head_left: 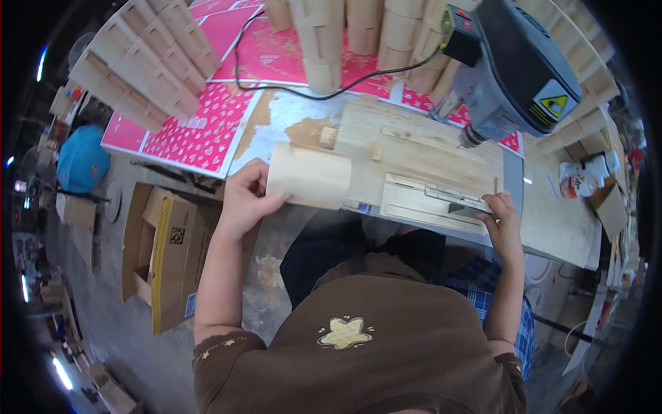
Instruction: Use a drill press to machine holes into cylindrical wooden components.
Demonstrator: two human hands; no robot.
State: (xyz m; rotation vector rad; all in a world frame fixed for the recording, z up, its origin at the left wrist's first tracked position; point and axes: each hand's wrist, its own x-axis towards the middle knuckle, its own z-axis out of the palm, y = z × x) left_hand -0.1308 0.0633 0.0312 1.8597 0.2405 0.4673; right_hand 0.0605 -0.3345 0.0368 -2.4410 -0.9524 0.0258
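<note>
Wooden panel [309,177], pale and slightly curved, lies at the near left edge of the desk [558,221], partly overhanging it. Left hand [243,200] has its grip pinching the panel's left edge, thumb on top, fingers under; judged, this steadies the piece against the wooden jig [414,165] to its right.

Largest first:
- Desk: worn top, white patches and bare wood; carries jig, drill press and pink sheets.
- Drill press [514,65]: grey head with yellow warning sticker, hangs over the right of the jig. Black cable [303,86] trails from it across the sheets.
- Pink patterned sheets [200,131]: spread over the far left of the desk.
- Stacks of curved wooden pieces [148,58]: lean at far left; more stand along the back [345,34].
- Cardboard box [162,255]: open, on the floor at left, under the desk edge.
- Jig: flat boards with guide strips. Right hand [502,224] rests at its near right corner, fingers curled over the edge, grip pressed against the jig; judged to brace it.

Nothing lies between panel and jig; the drill head overhangs the right side only.
</note>
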